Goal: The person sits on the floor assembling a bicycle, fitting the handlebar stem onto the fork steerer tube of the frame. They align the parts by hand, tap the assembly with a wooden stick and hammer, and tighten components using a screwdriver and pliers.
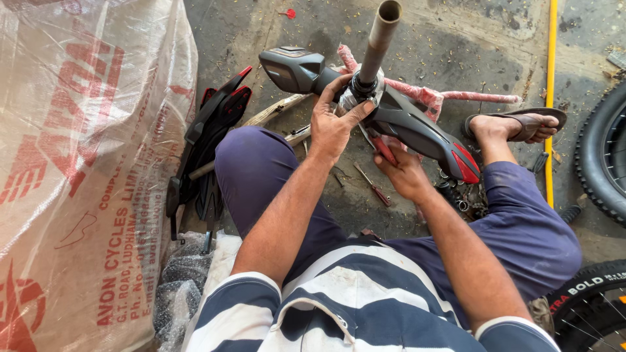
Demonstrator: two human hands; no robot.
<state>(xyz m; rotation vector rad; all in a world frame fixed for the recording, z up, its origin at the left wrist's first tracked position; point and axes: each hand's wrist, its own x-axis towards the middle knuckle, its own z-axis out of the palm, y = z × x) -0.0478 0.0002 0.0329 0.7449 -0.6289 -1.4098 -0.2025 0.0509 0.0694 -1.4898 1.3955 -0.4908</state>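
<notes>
You sit on a dusty concrete floor. Your left hand wraps around the bicycle fork at the steel tube, and your right hand pinches a red-handled tool under it. Tyres lie at the right.

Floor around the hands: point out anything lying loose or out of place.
A red-handled tool lies loose on the concrete floor beside the left hand, and small metal rings are scattered by the right knee. A red scrap sits alone further off. Both hands grip the black-and-red part with its tube.
</notes>
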